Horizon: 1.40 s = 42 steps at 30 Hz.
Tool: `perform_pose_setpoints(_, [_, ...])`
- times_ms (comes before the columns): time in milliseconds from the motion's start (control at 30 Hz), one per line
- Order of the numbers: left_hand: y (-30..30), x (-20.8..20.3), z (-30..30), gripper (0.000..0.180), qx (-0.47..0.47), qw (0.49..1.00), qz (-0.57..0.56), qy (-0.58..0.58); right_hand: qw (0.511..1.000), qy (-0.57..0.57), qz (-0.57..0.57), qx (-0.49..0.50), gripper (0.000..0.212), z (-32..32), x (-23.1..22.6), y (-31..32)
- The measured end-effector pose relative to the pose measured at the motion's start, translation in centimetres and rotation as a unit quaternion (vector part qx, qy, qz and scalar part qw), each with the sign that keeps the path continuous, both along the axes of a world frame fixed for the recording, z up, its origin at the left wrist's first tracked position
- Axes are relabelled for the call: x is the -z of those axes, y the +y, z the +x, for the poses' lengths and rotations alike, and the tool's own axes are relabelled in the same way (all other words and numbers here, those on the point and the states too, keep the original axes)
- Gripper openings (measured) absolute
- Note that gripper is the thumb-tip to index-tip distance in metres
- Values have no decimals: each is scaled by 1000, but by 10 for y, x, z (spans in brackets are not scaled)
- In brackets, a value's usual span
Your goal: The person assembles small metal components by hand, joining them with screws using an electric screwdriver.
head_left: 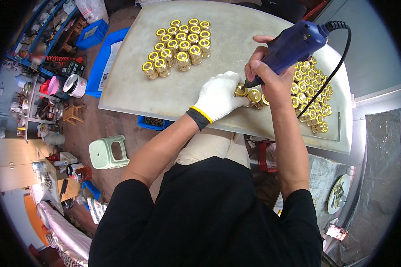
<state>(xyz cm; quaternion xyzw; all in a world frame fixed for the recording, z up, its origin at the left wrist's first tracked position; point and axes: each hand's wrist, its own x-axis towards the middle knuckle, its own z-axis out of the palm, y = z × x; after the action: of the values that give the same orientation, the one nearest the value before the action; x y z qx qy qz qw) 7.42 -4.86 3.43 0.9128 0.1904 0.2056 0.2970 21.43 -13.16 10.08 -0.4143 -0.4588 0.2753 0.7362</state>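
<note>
We see the brass cylinder (240, 92) between one and two o'clock from mid-view, near the close edge of the desk (129, 89). Our gloved left hand (218, 95) grasps its side from nine o'clock, though some fingertips are hidden; our bare right hand (275, 83) is wrapped around a blue power driver (296, 44), tip at the cylinder's top. We judge the metal stiff, fairly heavy and slippery: best held low around its body.
</note>
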Motion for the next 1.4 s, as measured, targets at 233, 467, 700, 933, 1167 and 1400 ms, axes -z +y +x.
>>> perform_pose_setpoints(233, [12,8,6,44,58,996,-42,53,996,-59,-53,-45,49,1,-7,5])
perform_pose_setpoints(467, [18,24,10,41,73,995,-40,47,994,-59,-82,-44,45,-1,-9,7])
perform_pose_setpoints(700, [15,27,10,38,63,997,-27,27,989,-82,-119,-33,38,-2,-6,7])
perform_pose_setpoints(933, [13,29,8,35,51,998,-33,7,990,-58,-128,-29,36,-5,-5,8])
perform_pose_setpoints(1167, [8,10,6,39,51,997,-21,49,993,-3,-73,89,36,-16,4,10])
perform_pose_setpoints(1400, [13,10,4,40,64,996,-15,56,997,-34,-64,-40,51,2,-1,10])
